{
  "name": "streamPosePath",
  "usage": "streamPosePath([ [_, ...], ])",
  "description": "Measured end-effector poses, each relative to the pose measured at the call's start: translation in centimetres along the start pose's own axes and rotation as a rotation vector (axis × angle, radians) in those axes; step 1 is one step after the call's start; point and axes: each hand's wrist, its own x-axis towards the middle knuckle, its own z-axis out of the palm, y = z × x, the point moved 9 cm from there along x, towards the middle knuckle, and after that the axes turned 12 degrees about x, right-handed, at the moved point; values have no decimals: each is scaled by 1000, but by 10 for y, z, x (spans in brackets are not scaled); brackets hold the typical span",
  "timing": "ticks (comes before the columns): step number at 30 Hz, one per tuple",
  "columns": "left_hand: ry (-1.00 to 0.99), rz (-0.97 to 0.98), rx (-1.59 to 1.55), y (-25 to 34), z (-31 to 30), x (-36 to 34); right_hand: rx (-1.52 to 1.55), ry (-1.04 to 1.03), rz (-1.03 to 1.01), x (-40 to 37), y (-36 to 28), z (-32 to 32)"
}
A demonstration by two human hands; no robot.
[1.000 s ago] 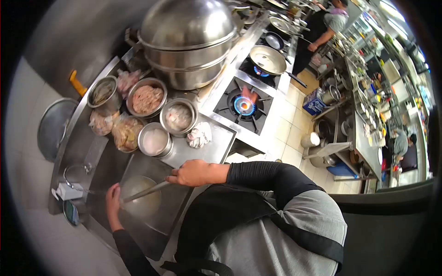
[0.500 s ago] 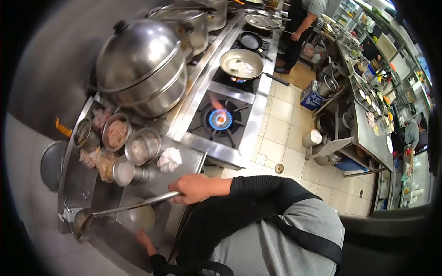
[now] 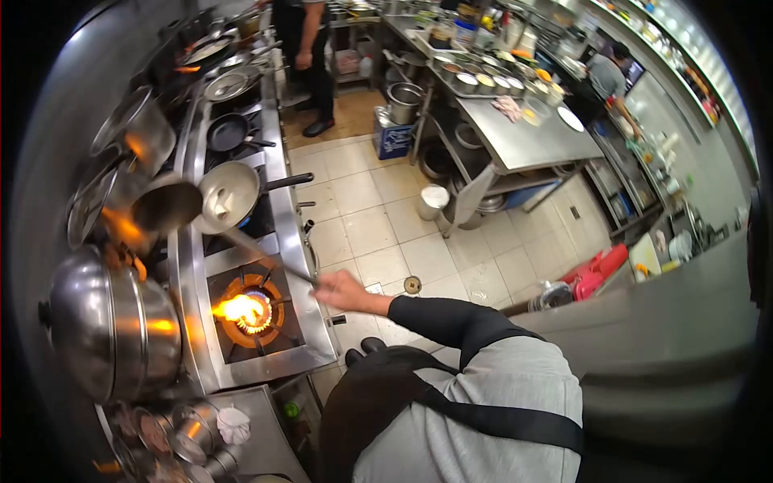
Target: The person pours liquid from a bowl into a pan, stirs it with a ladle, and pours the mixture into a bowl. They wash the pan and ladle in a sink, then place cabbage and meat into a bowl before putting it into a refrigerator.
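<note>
My right hand (image 3: 342,290) is wrapped round the handle of a long metal ladle (image 3: 167,204). The ladle's bowl is raised over the back of the stove, beside a light-coloured frying pan (image 3: 211,205) with some pale pieces in it. Below the handle, the near burner (image 3: 250,312) burns with a bright yellow flare and no pan on it. My left hand is out of view.
A domed steamer pot (image 3: 84,322) stands left of the burner. Metal bowls and a white cloth (image 3: 233,424) lie on the lower counter. A black pan (image 3: 228,131) sits farther along. Across the floor is a steel prep table (image 3: 535,145). A co-worker (image 3: 314,64) stands beyond the stove.
My right hand has carried the ladle from the lower counter up and over the stove. The blue burner flame has flared yellow. My left hand has left the view, which has swung round.
</note>
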Motion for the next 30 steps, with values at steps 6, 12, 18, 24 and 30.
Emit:
streamPosePath([
  [6, -25, 302, -176, 113, 24, 34, -252, 611, 186, -67, 78, -179],
  [12, -72, 502, -277, 225, 24, 27, -584, 680, 626, -193, 189, -307],
  [18, -123, 662, -321, 337, 22, -21, -582, 558, 962, -246, 274, -401],
  [24, -235, 1020, -483, 460, 22, -65, -538, 279, 1080, -188, 312, -492],
  [30, -603, 1036, -251, 601, 77, -130, -228, -66, 952, -122, 385, -527],
])
